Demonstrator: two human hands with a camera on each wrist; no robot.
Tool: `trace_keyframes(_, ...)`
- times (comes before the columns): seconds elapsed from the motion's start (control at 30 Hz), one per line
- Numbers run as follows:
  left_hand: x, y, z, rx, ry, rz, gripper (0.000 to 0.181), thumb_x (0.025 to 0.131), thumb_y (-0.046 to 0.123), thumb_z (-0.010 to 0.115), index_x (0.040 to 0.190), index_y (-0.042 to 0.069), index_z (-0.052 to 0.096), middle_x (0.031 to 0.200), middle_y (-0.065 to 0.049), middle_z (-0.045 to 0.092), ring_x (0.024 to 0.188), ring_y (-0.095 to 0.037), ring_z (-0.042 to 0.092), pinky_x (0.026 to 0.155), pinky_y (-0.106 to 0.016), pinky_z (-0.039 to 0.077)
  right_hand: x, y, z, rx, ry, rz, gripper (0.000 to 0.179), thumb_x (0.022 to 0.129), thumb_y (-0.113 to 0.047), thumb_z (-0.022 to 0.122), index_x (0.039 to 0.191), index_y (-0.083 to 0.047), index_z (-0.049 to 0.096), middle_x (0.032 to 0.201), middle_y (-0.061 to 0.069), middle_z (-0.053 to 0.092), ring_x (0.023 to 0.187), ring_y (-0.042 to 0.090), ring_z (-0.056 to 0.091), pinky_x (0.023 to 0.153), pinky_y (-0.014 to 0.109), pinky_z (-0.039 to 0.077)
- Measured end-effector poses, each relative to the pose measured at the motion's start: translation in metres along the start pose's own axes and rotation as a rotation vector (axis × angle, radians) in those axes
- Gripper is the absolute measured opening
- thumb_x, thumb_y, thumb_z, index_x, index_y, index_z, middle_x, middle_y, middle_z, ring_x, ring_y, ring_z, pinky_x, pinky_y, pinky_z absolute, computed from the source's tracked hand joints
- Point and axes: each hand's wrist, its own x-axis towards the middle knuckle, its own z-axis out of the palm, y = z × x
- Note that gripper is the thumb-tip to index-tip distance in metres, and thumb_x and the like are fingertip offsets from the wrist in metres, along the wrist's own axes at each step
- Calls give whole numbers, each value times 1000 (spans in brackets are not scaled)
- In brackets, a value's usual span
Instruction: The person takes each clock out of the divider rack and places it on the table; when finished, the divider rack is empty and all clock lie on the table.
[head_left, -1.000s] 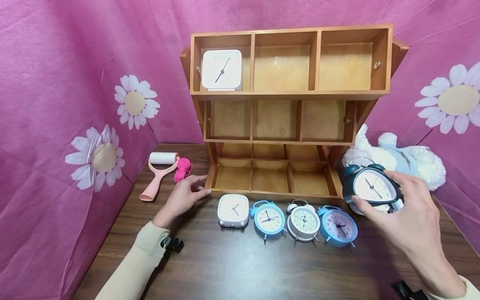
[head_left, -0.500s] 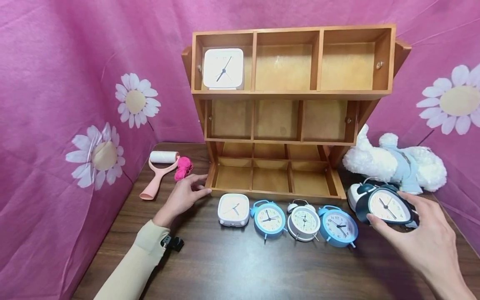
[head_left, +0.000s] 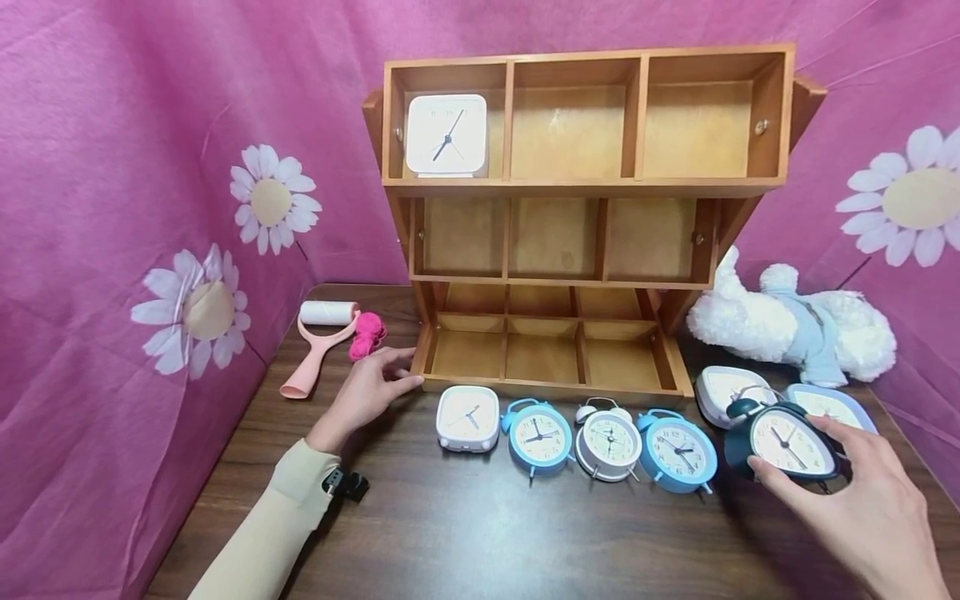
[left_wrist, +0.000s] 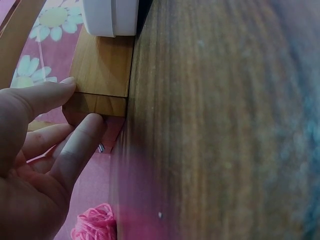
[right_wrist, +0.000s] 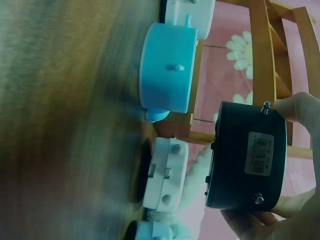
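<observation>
My right hand (head_left: 862, 492) grips a dark green twin-bell alarm clock (head_left: 795, 442) by its sides, thumb on the left and fingers on the right. Its labelled underside and short metal feet show in the right wrist view, raised off the tabletop. Behind it lie a white clock (head_left: 723, 392) and a light blue clock (head_left: 828, 402), partly hidden. My left hand (head_left: 367, 396) holds the front left corner of the wooden shelf (head_left: 555, 390) between thumb and fingers. Along the shelf's front lie a white square clock (head_left: 467, 417), two blue clocks and a white twin-bell clock (head_left: 609, 446).
A white square clock (head_left: 447, 136) stands in the top left compartment. On the left are a pink lint roller (head_left: 311, 362) and pink yarn (head_left: 367, 335). A white plush toy (head_left: 795, 325) lies behind the right clocks, near the pink daisy-print cloth (head_left: 337, 100).
My right hand has moved right and toward the front with the dark green clock, uncovering the plush toy and the white and light blue clocks behind. My left hand stays at the shelf corner.
</observation>
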Motion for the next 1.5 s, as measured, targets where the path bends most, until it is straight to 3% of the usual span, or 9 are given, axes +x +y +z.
trace_keyframes(0.23, -1, 6, -1, 4, -13, -17, 52, 99, 22, 88, 144, 1, 73, 121, -17, 81, 101, -26, 82, 92, -43, 62, -6, 11, 3, -18, -32, 14, 90, 85, -41, 93, 153, 4, 55, 149, 47, 48, 135, 65, 48, 100, 74, 35)
trace_keyframes(0.47, 6, -24, 7, -38, 20, 76, 55, 97, 36, 89, 141, 4, 76, 112, -11, 81, 91, -15, 81, 80, -28, 58, -7, 23, 11, -65, -97, 36, 96, 86, -46, 93, 154, 8, 51, 151, 48, 46, 135, 67, 47, 98, 76, 38)
trace_keyframes(0.53, 5, -23, 6, -44, 15, 72, 56, 98, 36, 89, 141, 3, 76, 113, -12, 81, 92, -16, 81, 81, -29, 59, -9, 25, 13, -84, -111, 49, 97, 86, -48, 93, 153, 9, 52, 149, 48, 47, 133, 65, 48, 96, 77, 40)
trace_keyframes(0.67, 0, 2, 0, -26, -13, 8, 53, 98, 24, 88, 143, 0, 74, 118, -16, 81, 99, -25, 83, 86, -32, 60, -11, 26, 16, -102, -129, 60, 96, 86, -48, 93, 151, 11, 52, 146, 47, 48, 129, 63, 50, 94, 77, 42)
trace_keyframes(0.77, -1, 7, 0, -1, -17, -25, 52, 99, 21, 87, 144, 0, 73, 120, -17, 81, 101, -26, 82, 86, -29, 58, -12, 27, 17, -110, -142, 58, 95, 87, -50, 92, 150, 11, 52, 145, 46, 48, 127, 62, 51, 93, 77, 43)
trace_keyframes(1.0, -1, 6, -1, -3, -18, -18, 52, 98, 21, 88, 144, 1, 73, 120, -16, 81, 101, -25, 82, 87, -31, 59, -13, 32, 19, -118, -190, 36, 93, 89, -53, 90, 146, 11, 54, 141, 46, 50, 126, 61, 50, 93, 76, 43)
trace_keyframes(1.17, 2, -10, 2, -45, -1, 68, 55, 99, 34, 88, 142, 4, 75, 116, -12, 81, 95, -16, 81, 82, -30, 59, -13, 34, 20, -121, -207, 30, 92, 88, -53, 90, 145, 11, 55, 139, 46, 51, 126, 60, 50, 92, 77, 43)
trace_keyframes(1.37, 1, -4, -1, -38, -6, 37, 55, 98, 29, 88, 143, 3, 74, 118, -14, 81, 97, -21, 82, 86, -37, 61, -13, 37, 23, -118, -217, 26, 92, 88, -52, 91, 145, 11, 56, 138, 47, 52, 125, 59, 51, 91, 78, 44)
trace_keyframes(1.5, 2, -10, 1, -41, 1, 49, 56, 97, 33, 89, 143, 3, 75, 116, -13, 81, 95, -19, 82, 83, -34, 60, -13, 38, 24, -113, -220, 26, 92, 87, -52, 91, 144, 12, 57, 138, 47, 52, 125, 60, 51, 91, 78, 44)
